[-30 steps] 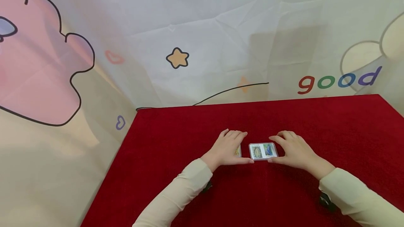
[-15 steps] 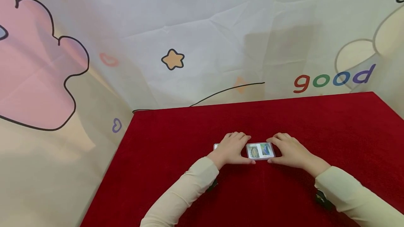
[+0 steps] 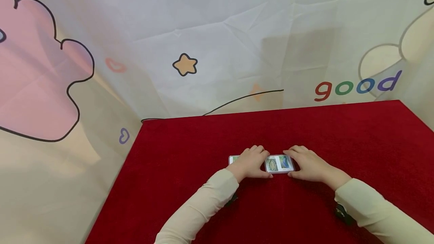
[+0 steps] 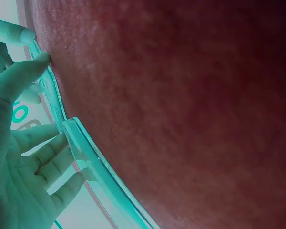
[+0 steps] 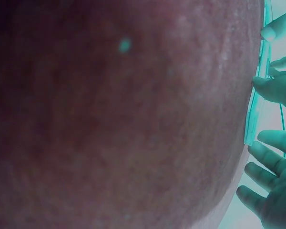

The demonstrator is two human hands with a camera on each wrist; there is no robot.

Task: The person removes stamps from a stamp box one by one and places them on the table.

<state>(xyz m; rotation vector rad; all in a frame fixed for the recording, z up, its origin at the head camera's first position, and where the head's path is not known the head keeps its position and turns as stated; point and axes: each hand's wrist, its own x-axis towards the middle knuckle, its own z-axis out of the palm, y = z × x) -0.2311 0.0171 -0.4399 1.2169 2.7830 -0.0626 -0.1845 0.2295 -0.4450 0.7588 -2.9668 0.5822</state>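
Two flat clear-edged plastic cases lie end to end on a red cloth in the head view. The right case (image 3: 279, 163) shows two small pictures on white. My left hand (image 3: 251, 163) covers most of the left case (image 3: 233, 159), whose left end shows. Its thumb and fingertips grip the near and far edges of the right case's left end. My right hand (image 3: 307, 164) holds the same case by its right end, thumb at the near edge and fingers at the far edge. In the left wrist view, the left case's edge (image 4: 105, 171) sits beside the right case's edge (image 4: 52, 93).
The red cloth (image 3: 190, 191) covers the whole table. Behind it hangs a white printed sheet (image 3: 220, 48) with cartoon shapes and the word "good". A dark wrist device (image 3: 344, 214) shows under the right sleeve.
My left hand has moved right, from the left case onto the right case's left end, uncovering the left case's left end. My right hand has closed in slightly on the right end.
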